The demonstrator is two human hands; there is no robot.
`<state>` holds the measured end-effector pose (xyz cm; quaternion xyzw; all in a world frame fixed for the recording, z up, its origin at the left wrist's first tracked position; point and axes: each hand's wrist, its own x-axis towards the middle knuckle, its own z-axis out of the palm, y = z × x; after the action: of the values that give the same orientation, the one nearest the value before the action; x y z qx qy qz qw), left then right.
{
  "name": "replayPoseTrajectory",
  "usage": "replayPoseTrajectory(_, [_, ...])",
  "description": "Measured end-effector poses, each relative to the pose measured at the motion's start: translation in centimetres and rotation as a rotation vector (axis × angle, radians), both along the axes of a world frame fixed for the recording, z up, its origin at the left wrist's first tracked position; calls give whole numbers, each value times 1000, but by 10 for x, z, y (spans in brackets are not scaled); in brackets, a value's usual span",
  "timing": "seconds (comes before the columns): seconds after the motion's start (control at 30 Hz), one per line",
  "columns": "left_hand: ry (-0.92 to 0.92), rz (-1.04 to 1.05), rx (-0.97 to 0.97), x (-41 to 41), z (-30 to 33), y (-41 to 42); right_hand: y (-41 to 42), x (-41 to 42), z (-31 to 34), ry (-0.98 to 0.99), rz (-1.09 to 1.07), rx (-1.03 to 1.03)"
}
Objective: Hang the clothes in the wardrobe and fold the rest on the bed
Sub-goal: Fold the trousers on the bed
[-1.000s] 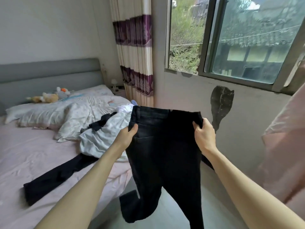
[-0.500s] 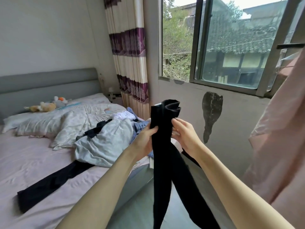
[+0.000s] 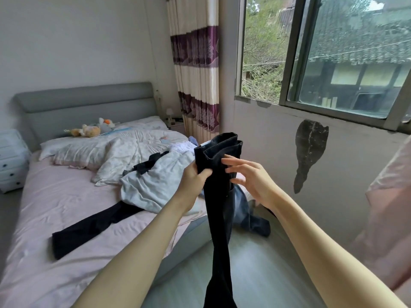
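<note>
Both legs of the black jeans [image 3: 219, 196] hang straight down from your pinching left hand [image 3: 193, 178]; right hand [image 3: 249, 178], fingers spread, beside the waistband

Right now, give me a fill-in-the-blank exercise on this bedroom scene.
1. The black jeans are gripped by the ____ hand.
2. The right hand has its fingers ____.
3. The soft toys lie beside the grey ____.
4. The curtain has cream and ____ bands.

Missing: left; spread; headboard; purple
</note>
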<state>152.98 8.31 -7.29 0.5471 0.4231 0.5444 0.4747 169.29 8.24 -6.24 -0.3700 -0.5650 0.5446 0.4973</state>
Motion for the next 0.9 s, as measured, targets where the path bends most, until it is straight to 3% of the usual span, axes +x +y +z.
replayPoseTrajectory(0.17, [-110, -5, -6, -26, 0, 25, 32, -9, -33, -97, -393, 56])
replayPoseTrajectory(0.37, [-97, -37, -4, -55, 8, 68, 94, -32, -47, -44, -238, -96])
replayPoseTrajectory(0.5, [139, 110, -4, -90, 14, 118, 147, -63, -47, -17, -359, -99])
replayPoseTrajectory(0.7, [237, 114, -120, -187, 31, 201, 238, -157, -31, -233, -497, 61])
replayPoseTrajectory(0.8, [273, 137, -171, -256, 37, 234, 292, -231, -15, -399, -463, 109])
replayPoseTrajectory(0.9, [251, 199, -175, -324, 36, 263, 339, -304, 0, -441, -393, 185])
